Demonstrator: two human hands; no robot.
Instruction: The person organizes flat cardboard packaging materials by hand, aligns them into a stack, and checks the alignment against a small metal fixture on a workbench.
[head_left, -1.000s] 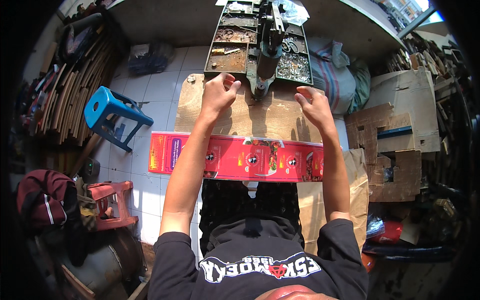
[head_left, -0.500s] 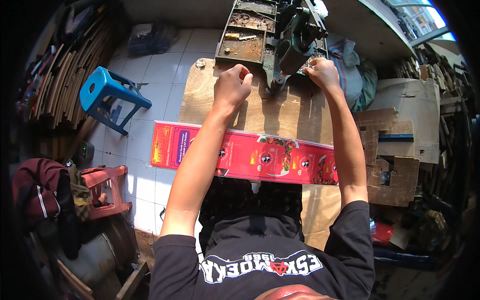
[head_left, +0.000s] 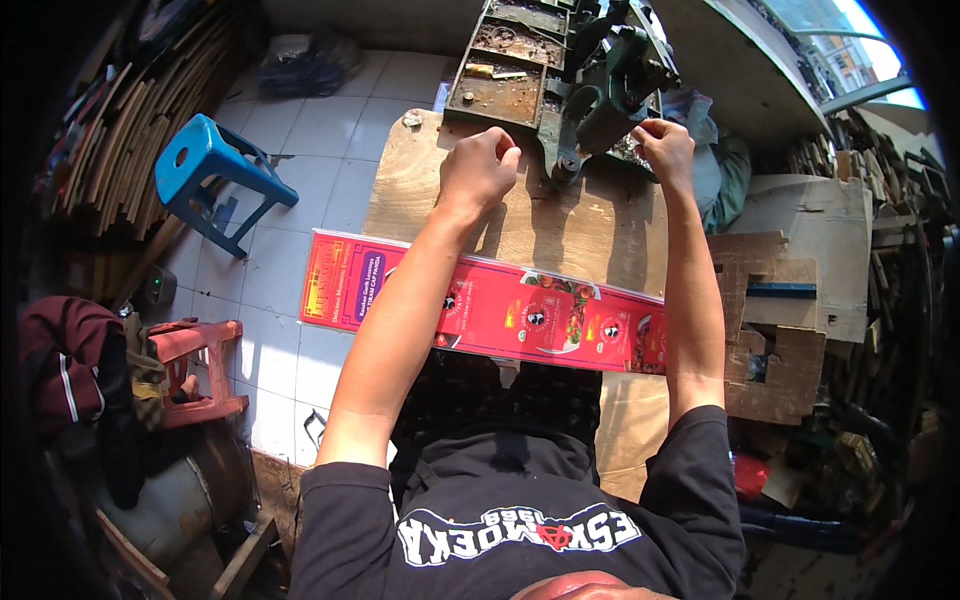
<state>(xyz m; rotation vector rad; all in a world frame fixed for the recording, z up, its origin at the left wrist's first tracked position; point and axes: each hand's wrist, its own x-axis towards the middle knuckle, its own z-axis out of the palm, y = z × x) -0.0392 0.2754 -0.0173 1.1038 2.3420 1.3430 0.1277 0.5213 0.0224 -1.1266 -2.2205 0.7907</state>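
Observation:
My left hand [head_left: 478, 168] is closed into a fist over the far part of a worn plywood board [head_left: 560, 225], just left of a green metal machine [head_left: 600, 95]. Whether anything is in it I cannot tell. My right hand [head_left: 662, 145] is pinched shut on a part at the right side of that green machine. A long red printed cardboard strip [head_left: 520, 315] lies across my lap under both forearms. A rusty metal tray [head_left: 505, 80] with small parts sits behind the machine.
A blue plastic stool [head_left: 215, 175] stands on the white tiled floor to the left. A red plastic stool [head_left: 195, 370] and a dark red bag [head_left: 70, 360] lie lower left. Cardboard pieces [head_left: 785, 310] pile up on the right. Wooden slats [head_left: 120, 130] lean at far left.
Both hands have gone from lying flat on the board to closed fists farther out at the machine, the right one gripping its side. The view has tilted, moving the board and strip lower.

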